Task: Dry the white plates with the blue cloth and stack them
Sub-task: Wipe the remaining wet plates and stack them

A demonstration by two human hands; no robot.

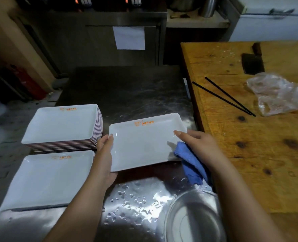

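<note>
- On the far left, a tall stack of white plates (61,125) sits on the shiny metal counter (134,95).
- Just in front of that stack lies another white plate (47,179), flat on the counter.
- The left hand (105,154) grips the left edge of the held plate (144,144), thumb on top and the other fingers hidden under it.
- That plate is held up over the middle of the counter, a little tilted, with orange writing near its far edge.
- The right hand (199,145) pinches the plate's right edge. The blue cloth (191,163) is bunched under its palm and hangs down past the plate's near corner.
- Water drops shine on the counter below, beside a round metal bowl (193,217).
- On the right is a wooden table (249,145) with two black chopsticks (225,96), a crumpled clear plastic bag (275,94) and a dark cleaver (253,62).
</note>
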